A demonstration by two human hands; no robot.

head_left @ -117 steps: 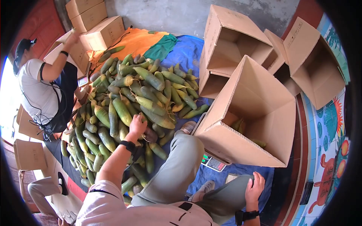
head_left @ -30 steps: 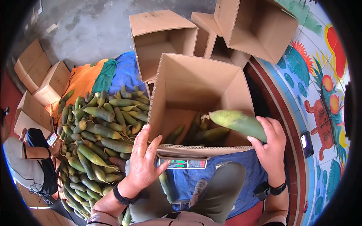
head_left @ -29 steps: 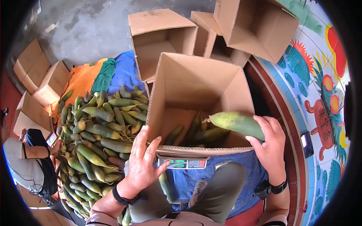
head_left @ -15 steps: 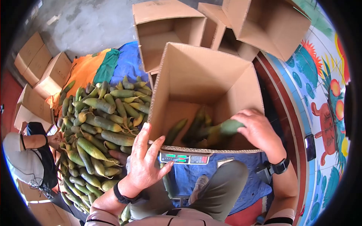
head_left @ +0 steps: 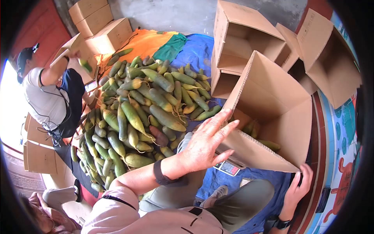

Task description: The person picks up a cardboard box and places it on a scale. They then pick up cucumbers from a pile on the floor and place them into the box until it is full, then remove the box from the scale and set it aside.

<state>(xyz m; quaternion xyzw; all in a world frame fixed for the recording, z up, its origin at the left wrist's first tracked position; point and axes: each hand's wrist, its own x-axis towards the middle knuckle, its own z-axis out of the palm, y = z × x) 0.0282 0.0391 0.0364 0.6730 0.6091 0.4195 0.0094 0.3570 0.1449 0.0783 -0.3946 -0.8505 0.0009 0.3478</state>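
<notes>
A tall open cardboard box [head_left: 272, 105] stands in front of me on a digital scale [head_left: 228, 167], with a few green radishes [head_left: 269, 145] low inside. My left hand [head_left: 206, 142] is at the box's near left edge, fingers spread, holding nothing. By the near right corner is my right hand [head_left: 298, 189], outside the box, its fingers apart and fingertips right at the rim. To my left lies a big heap of green radishes [head_left: 134, 117], many with thin roots.
More open cardboard boxes [head_left: 253, 33] stand at the back right. Beyond the heap a person [head_left: 48, 91] lifts a radish beside other boxes [head_left: 111, 35]. Another person [head_left: 46, 214] is at lower left. Blue, green and orange sheets [head_left: 194, 48] cover the floor; a painted tile wall [head_left: 344, 163] is right.
My view has swung left. My right hand has let go of a radish inside the box and come out to the near right corner. My left hand stays by the rim.
</notes>
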